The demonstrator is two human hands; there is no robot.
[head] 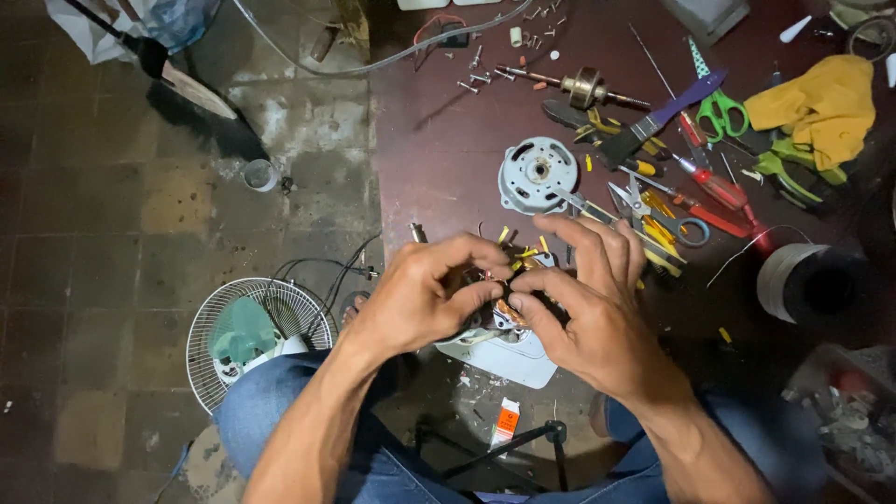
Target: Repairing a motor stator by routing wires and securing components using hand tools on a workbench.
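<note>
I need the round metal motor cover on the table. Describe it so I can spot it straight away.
Start at the dark red table. Just beyond the person's right hand lies the motor cover, a pale grey metal disc with a hole at its centre. The tools to its right are long and coloured; it is the only flat round grey piece there.

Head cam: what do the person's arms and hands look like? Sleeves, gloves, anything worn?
Both arms are bare to the edge of the frame: no sleeves show. The left hand and right hand wear no gloves. No watch, bracelet or ring is visible on either. Below the forearms, blue jeans cover the knees.
</note>
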